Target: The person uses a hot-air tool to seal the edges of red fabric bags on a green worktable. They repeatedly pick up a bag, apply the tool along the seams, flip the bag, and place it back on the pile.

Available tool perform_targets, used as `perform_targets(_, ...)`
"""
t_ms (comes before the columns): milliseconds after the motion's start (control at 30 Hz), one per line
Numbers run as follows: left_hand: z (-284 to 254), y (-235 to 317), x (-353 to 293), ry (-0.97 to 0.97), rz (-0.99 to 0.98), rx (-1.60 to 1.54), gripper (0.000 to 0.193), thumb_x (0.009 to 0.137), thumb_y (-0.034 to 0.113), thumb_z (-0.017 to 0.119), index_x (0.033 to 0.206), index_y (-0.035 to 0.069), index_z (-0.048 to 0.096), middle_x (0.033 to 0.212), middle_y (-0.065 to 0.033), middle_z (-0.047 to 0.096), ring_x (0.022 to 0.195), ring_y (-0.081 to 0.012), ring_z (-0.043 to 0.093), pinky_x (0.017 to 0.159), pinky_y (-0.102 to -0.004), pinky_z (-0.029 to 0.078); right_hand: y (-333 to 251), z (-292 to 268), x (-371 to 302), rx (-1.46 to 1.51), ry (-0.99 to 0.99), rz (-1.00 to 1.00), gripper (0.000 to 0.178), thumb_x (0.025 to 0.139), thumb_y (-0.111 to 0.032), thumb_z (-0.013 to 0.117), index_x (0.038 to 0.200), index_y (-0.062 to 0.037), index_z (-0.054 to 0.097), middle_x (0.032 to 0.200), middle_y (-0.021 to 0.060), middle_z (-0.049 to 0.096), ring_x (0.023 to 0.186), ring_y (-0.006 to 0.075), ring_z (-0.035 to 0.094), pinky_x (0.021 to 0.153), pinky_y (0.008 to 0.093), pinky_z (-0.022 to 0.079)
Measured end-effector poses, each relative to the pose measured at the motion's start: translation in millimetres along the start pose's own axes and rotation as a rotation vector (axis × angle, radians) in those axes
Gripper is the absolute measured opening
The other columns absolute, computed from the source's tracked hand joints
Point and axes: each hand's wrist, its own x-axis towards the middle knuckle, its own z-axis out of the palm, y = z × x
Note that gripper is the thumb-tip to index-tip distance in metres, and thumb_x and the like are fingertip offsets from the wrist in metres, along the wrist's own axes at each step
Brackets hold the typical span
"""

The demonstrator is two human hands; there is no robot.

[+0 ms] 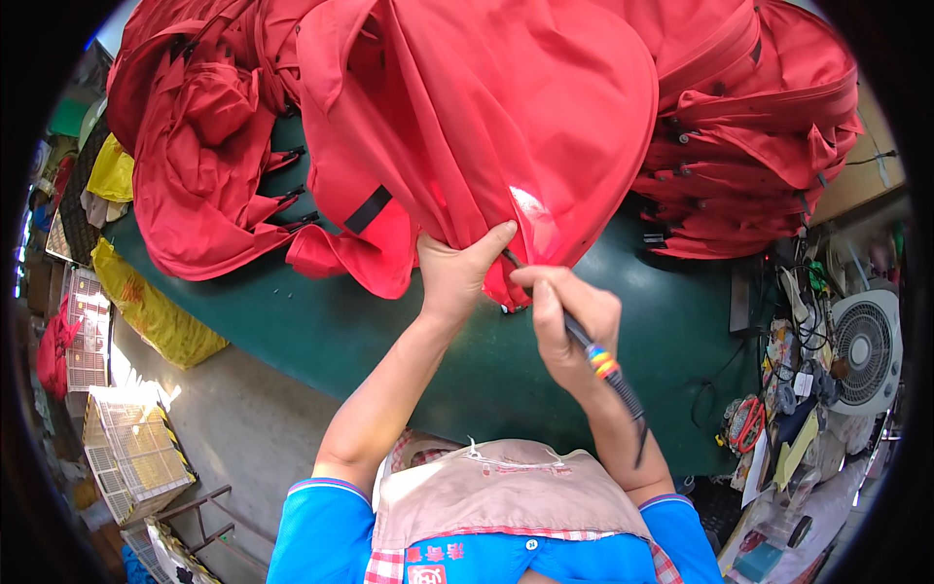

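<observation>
My left hand (455,277) grips a large piece of red fabric (496,107) near its lower edge, thumb on top. Wrapped in my right hand (574,316) is a slim, pen-shaped tool with a black handle (623,384), bands of coloured tape and a dark cord-like tail. Its dark tip (511,258) meets the fabric just right of my left thumb. A black strip (368,209) is fixed to the cloth left of my left hand. At the fabric's lower corner, a small dark piece shows below the tool tip.
The work lies on a dark green table (467,380). More red fabric pieces with black clips (297,190) are heaped at left, and a stack of red pieces (739,185) stands at right. Beyond the right edge are a fan (866,350), red-handled scissors (747,425) and tangled cords.
</observation>
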Motion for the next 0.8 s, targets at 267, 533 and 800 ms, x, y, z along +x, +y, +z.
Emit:
perform_targets(267, -31, 9, -10, -0.054, -0.121, -0.034, 0.065, 0.077, 0.01, 0.088, 0.132, 0.0, 0.057, 0.125, -0.0098, 0.067, 0.115, -0.02, 0.065, 0.099, -0.0362, 0.053, -30, -92, 99, 0.382, -0.264, 0.232, 0.025, 0.104, -0.026, 0.06, 0.11, -0.0031, 0.067, 0.069, 0.007, 0.069, 0.054, 0.0081, 0.061, 0.053, 0.0212, 0.047)
perform_targets(533, -138, 90, -79, -0.641, -0.193, 0.258, 0.115, 0.049, 0.013, 0.101, 0.149, 0.0, 0.045, 0.144, -0.0099, 0.055, 0.137, -0.0195, 0.047, 0.115, -0.0366, 0.037, 10, 18, 278, 0.089, -0.371, -0.578, 0.036, 0.088, 0.0, 0.071, 0.12, -0.0057, 0.055, 0.104, 0.0131, 0.065, 0.097, 0.0248, 0.064, 0.09, 0.0332, 0.051)
perform_targets(800, -170, 84, 6, 0.808, 0.636, 0.147, 0.03, 0.096, 0.009, 0.063, 0.124, 0.005, 0.057, 0.11, -0.0127, 0.064, 0.104, -0.0225, 0.061, 0.094, -0.0391, 0.052, -60, -30, 280, -0.066, 0.498, -0.928, 0.041, 0.081, -0.004, 0.082, 0.113, -0.0079, 0.058, 0.077, 0.0034, 0.055, 0.062, 0.0141, 0.048, 0.059, 0.0269, 0.045)
